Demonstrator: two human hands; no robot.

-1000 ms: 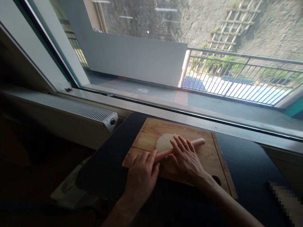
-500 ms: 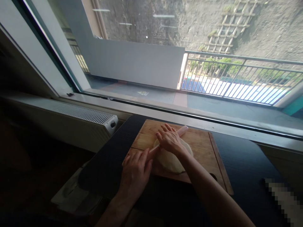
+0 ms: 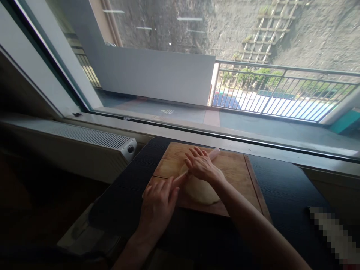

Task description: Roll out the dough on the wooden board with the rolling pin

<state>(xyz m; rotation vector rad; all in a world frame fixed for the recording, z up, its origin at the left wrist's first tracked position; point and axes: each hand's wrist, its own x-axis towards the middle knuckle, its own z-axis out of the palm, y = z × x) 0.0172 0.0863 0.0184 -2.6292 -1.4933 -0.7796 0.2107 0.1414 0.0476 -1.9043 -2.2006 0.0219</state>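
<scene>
A pale rolling pin (image 3: 180, 180) lies diagonally over a flat round of dough (image 3: 201, 191) on a wooden cutting board (image 3: 234, 176). My left hand (image 3: 158, 197) is at the pin's near end, its fingers curved over it and its thumb apart to the side. Farther up the pin, my right hand (image 3: 200, 164) rests on top with fingers stretched out flat, and the pin's far tip sticks out beyond it. My right hand and forearm cover part of the dough.
The board sits on a dark table (image 3: 284, 183) with rounded corners, close under a window sill (image 3: 247, 144). To the left stands a white radiator (image 3: 126, 148). A pixelated patch (image 3: 332, 232) covers something at the table's right side.
The camera view has turned slightly, so the scene sits a little farther left. My right hand is a little farther right over the dough; my left hand stays at the pin's near end.
</scene>
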